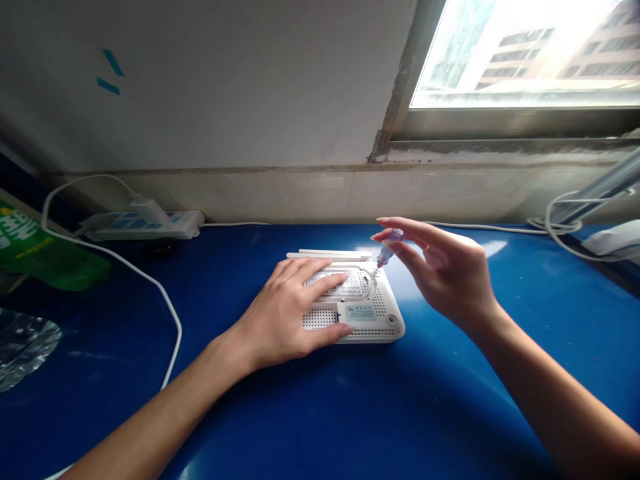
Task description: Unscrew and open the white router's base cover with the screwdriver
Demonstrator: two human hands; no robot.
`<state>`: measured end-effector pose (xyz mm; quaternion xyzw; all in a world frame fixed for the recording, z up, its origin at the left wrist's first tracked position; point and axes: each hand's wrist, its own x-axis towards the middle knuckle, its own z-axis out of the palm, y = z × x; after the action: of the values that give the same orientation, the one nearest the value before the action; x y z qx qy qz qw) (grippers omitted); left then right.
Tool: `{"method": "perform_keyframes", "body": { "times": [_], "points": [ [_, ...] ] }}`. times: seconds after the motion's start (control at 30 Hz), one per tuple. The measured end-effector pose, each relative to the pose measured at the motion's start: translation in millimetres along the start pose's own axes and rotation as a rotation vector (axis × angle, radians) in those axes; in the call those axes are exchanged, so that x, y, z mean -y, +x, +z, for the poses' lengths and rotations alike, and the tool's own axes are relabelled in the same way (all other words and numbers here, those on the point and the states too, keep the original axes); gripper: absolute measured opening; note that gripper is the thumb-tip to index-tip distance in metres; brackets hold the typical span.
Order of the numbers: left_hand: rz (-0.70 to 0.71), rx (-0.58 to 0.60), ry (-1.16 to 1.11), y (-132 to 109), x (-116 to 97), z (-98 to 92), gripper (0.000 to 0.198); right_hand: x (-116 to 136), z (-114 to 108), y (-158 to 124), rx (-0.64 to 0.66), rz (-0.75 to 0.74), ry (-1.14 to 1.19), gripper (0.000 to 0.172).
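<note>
A white router lies upside down on the blue table, its vented underside and labels facing up and its antennas folded along the far edge. My left hand rests spread over the router's left part, fingers apart, covering much of it. Between the thumb and fingers of my right hand is a small screwdriver with a translucent purple handle. It tilts, and its reddish lower end meets the round recess at the router's far right corner. Whether a screw sits in there is too small to tell.
A white power strip with a plugged-in adapter stands at the back left, its white cable curving across the table. At the left edge lie a green bottle and clear crinkled plastic. Coiled cable sits at the back right.
</note>
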<state>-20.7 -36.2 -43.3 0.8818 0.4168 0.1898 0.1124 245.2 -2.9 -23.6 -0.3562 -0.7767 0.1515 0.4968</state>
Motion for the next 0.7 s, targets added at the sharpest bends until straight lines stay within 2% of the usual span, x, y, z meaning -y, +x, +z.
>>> {"method": "perform_keyframes", "body": {
  "times": [0.13, 0.2, 0.33, 0.43, 0.7],
  "points": [
    [0.0, 0.01, -0.005, 0.5, -0.3, -1.2, 0.069, 2.2, 5.4, 3.0, -0.086, -0.069, -0.177, 0.021],
    [0.005, 0.004, -0.007, 0.4, 0.1, -1.4, 0.069, 0.0, 7.8, 2.9, -0.114, -0.061, -0.189, 0.022],
    [0.017, -0.008, -0.019, -0.2, 1.1, -1.1, 0.068, -4.5, 7.2, -1.4, 0.043, 0.019, -0.003, 0.043],
    [0.024, -0.007, -0.022, -0.1, 1.4, -0.9, 0.068, -3.2, 4.8, -3.6, 0.087, 0.039, 0.006, 0.045],
    [0.013, -0.006, -0.018, 1.0, 1.1, -1.8, 0.068, 4.4, 6.2, -5.1, -0.129, 0.023, -0.29, 0.029]
  ]
}}
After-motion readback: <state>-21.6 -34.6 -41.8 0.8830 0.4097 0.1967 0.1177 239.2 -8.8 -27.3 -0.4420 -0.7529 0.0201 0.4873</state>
